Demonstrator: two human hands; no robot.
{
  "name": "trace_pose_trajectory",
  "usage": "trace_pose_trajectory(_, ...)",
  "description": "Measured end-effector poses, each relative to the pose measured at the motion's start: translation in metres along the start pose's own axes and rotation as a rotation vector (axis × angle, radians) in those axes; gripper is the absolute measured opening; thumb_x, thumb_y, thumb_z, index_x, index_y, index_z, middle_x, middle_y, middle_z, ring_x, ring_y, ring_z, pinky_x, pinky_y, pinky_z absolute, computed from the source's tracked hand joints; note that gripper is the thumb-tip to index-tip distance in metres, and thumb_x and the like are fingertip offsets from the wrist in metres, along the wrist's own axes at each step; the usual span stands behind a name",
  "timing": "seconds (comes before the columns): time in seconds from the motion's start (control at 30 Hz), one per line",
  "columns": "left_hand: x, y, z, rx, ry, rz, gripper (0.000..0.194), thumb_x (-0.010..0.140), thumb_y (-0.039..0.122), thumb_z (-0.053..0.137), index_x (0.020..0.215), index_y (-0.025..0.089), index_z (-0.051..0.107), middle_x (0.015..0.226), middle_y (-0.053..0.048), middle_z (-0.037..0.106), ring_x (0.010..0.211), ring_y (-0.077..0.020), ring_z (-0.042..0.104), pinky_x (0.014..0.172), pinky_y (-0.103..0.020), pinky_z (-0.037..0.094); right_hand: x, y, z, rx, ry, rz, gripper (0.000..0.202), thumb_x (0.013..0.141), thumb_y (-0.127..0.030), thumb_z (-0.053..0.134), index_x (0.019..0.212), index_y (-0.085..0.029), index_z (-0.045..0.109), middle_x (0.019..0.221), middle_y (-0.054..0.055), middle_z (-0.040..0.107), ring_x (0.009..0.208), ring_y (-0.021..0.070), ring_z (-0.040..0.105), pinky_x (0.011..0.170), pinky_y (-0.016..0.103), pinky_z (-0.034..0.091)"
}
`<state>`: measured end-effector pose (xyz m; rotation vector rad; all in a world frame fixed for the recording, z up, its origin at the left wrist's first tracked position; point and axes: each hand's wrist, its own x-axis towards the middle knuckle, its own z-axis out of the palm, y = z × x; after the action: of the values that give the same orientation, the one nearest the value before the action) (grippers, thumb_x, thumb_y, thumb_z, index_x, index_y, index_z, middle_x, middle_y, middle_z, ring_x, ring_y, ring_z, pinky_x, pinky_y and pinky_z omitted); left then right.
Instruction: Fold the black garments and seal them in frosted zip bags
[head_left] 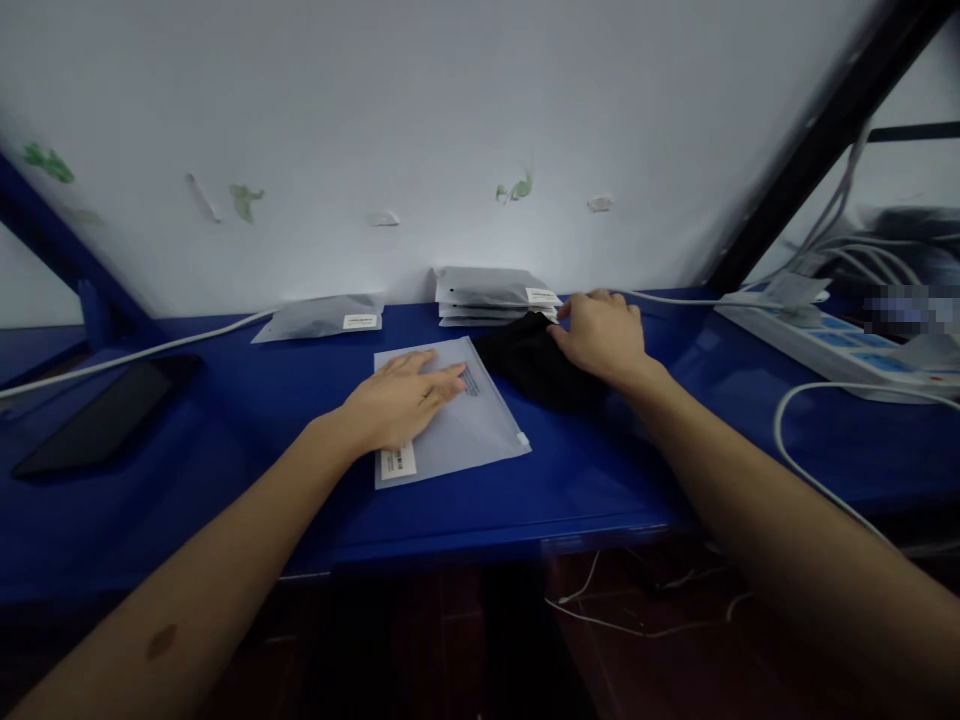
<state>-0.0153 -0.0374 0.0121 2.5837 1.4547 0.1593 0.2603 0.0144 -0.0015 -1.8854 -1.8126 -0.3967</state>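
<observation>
Because the frosted bag [469, 430] lies loose on the blue desk [600, 490] in the head view, a steadying palm suits it well. The left hand [401, 400] rests flat across it, fingers straight and not clamped on anything. The right hand [604, 335] is bent over the far right side of the black cloth [536, 370]; whether its fingers pinch the fabric, I cannot tell. The cloth is bunched just beside the bag's slider edge, in front of the stacked bags [487, 287].

Light pressure would likely serve better than a hard push, since thin plastic may crease or slide. The cloth looks soft and rumpled, so smoothing and squaring its folds would probably make it easier to handle. Care seems wise around the slider [523, 439], which could snag fabric.
</observation>
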Motion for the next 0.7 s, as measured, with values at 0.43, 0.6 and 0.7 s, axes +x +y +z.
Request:
trace_pose_trajectory(0.43, 0.003, -0.002, -0.011, 0.022, 0.176, -0.171, 0.060, 0.098, 0.062, 0.018, 0.102, 0.019, 0.060, 0.112, -0.014, 0.065, 0.111, -0.0340, 0.057, 0.090, -0.049, 0.048, -0.014, -0.041, -0.014, 0.299, -0.300, -0.486, 0.030, 0.096, -0.038, 0.046, 0.087, -0.020, 0.069, 0.102, 0.010, 0.070, 0.091, 0.0226, 0.063, 0.081, 0.035, 0.045)
trace_pose_trajectory(0.6, 0.003, -0.003, -0.012, 0.029, 0.238, -0.222, 0.056, 0.101, 0.055, 0.019, 0.108, 0.017, 0.059, 0.118, -0.016, 0.065, 0.112, -0.0346, 0.057, 0.094, -0.051, 0.046, -0.019, -0.050, -0.023, 0.325, -0.329, -0.440, 0.040, 0.093, -0.048, 0.049, 0.065, -0.022, 0.060, 0.075, 0.006, 0.067, 0.067, 0.0184, 0.058, 0.066, 0.034, 0.042)
trace_pose_trajectory(0.7, 0.003, -0.001, -0.012, 0.039, 0.255, -0.249, 0.056, 0.101, 0.055, 0.020, 0.112, 0.016, 0.060, 0.119, -0.016, 0.065, 0.112, -0.0345, 0.057, 0.095, -0.049, 0.046, -0.024, -0.056, -0.027, 0.325, -0.339, -0.380, 0.038, 0.088, -0.054, 0.056, 0.068, -0.023, 0.058, 0.067, 0.003, 0.064, 0.061, 0.0176, 0.055, 0.060, 0.034, 0.039)
